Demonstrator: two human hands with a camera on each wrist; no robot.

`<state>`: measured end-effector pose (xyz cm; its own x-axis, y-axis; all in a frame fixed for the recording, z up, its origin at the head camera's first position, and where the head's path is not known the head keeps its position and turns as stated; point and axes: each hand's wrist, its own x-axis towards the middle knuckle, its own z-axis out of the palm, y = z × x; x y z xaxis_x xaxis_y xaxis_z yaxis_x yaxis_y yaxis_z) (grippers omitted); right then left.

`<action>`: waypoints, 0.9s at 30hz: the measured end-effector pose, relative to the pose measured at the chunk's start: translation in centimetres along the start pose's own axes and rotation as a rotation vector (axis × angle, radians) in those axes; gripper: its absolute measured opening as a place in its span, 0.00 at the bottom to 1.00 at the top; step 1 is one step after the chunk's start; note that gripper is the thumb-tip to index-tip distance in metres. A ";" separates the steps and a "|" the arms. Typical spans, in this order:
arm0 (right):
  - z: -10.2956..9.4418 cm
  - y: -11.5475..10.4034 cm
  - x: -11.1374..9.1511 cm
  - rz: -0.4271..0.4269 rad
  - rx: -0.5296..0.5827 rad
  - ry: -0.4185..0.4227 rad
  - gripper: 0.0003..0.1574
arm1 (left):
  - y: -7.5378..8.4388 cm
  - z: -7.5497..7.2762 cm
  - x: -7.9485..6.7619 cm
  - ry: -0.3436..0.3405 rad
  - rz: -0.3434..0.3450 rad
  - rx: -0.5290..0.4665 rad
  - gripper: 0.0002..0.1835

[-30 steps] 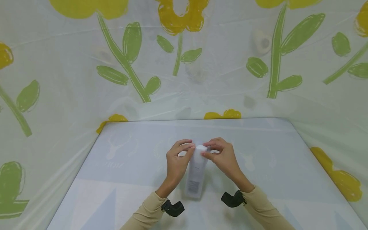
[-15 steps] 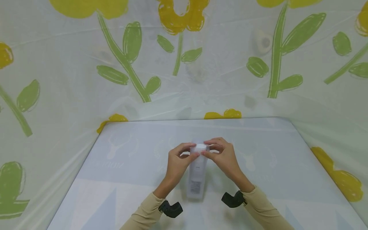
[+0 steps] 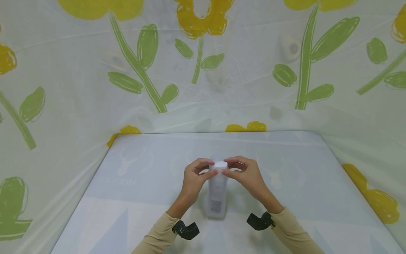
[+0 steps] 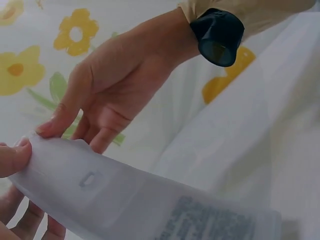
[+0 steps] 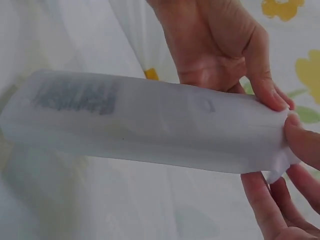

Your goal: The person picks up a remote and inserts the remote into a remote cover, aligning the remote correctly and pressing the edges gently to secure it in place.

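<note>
A tall white bottle (image 3: 217, 192) stands on the table inside a thin translucent plastic sleeve (image 5: 165, 125). Dark fine print shows low on its front, and its flat white top (image 3: 221, 164) faces up. My left hand (image 3: 194, 180) pinches the sleeve at the upper left, thumb in front and fingers at the side. On the upper right, my right hand (image 3: 248, 177) pinches it in the same way. The sleeve's rim looks loose and crumpled beside the fingers in the right wrist view. Exactly how the film lies between the fingertips is partly hidden.
The pale table (image 3: 152, 218) has faint printed deer patterns. Beyond its far edge rises a white sheet (image 3: 247, 88) with yellow flowers and green leaves, which also hangs at both sides. Black wrist cameras (image 3: 187, 230) sit on both cuffs.
My left thumb has moved right onto the front of the bottle's upper end. The right hand has lowered slightly. The white top now shows more plainly between the hands.
</note>
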<state>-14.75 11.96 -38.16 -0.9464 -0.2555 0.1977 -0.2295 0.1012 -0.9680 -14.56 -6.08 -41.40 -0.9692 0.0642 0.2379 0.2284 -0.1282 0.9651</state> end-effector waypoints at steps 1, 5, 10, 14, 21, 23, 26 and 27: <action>-0.1 0.1 0.0 0.001 0.006 -0.011 0.19 | 0.0 0.0 0.0 -0.004 -0.002 -0.013 0.14; -0.5 1.5 0.3 0.015 0.035 -0.040 0.20 | 0.1 -0.1 0.0 -0.018 -0.006 -0.053 0.13; -0.8 2.6 0.6 0.117 0.073 -0.060 0.20 | 0.2 -0.2 0.0 -0.028 -0.013 -0.091 0.14; -0.9 2.4 0.6 0.179 0.100 -0.058 0.21 | 0.3 -0.2 0.0 -0.029 -0.019 -0.094 0.14; -0.3 2.0 0.4 0.202 0.166 0.038 0.23 | 0.4 -0.3 0.0 -0.027 -0.026 -0.074 0.13; -0.1 1.9 0.3 0.186 0.174 0.069 0.23 | 0.3 -0.3 0.0 -0.022 -0.030 -0.075 0.13; 0.1 2.0 0.2 0.158 0.196 0.104 0.22 | 0.2 -0.4 0.0 -0.017 -0.036 -0.078 0.14; 0.1 2.0 0.2 0.148 0.208 0.114 0.22 | 0.2 -0.4 0.0 -0.015 -0.037 -0.079 0.14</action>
<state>-15.34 12.01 -40.07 -0.9883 -0.1419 0.0564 -0.0463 -0.0736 -0.9962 -14.53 -6.53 -41.22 -0.9752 0.0853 0.2041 0.1835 -0.2031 0.9618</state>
